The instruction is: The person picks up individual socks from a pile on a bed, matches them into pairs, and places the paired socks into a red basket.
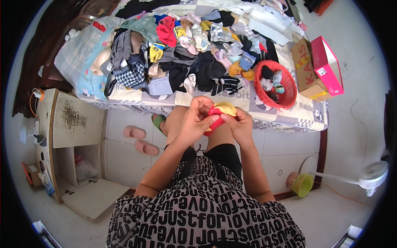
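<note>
Bed w/ clothes pile ahead; L hand + R hand both pinching red-yellow cloth, prob. mid-fold; next move likely needs neat tuck, firm grip.

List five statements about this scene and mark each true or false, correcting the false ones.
1. The left hand and right hand both hold a red and yellow cloth. True.
2. The red basket stands on the floor. False: it is on the bed, with small items inside.
3. Two pink slippers lie on the floor. True.
4. The lower door of the cabinet is shut. False: it is open, and a plastic bag shows inside.
5. The pink box is to the right of the basket. True.
</note>
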The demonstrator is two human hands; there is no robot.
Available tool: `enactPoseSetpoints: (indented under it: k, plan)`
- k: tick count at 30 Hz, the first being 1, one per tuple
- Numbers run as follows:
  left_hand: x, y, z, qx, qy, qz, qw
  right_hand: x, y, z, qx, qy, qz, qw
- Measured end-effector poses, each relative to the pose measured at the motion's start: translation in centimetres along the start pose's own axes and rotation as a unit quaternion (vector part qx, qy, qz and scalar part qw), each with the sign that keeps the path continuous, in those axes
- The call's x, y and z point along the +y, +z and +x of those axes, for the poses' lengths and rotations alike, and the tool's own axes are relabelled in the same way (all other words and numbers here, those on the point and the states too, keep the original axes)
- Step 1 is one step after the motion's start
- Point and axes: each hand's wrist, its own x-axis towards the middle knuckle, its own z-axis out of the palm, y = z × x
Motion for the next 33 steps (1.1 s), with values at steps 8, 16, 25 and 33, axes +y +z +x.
enactPoseSetpoints:
  k: [8,16,25,33]
  plan:
    - [-4.1,-0.3,-1.0,-0.090,-0.124,0.021,0.988,-0.4,0.5,0.3,0.079,0.033,0.189,0.978]
    - [-2.6,0.0,-1.1,-0.107,-0.127,0.039,0.985,0.3,0.3,-0.1,0.073,0.046,0.133,0.987]
    - [-2.0,-1.3,-0.8,-0.046,-0.355,-0.141,0.923,0.8,0.2,-0.6,-0.050,-0.016,0.019,0.998]
    - [-0.7,-0.4,-1.4,-0.002,-0.335,-0.232,0.913,1.4,-0.8,0.0,-0.107,-0.109,-0.123,0.980]
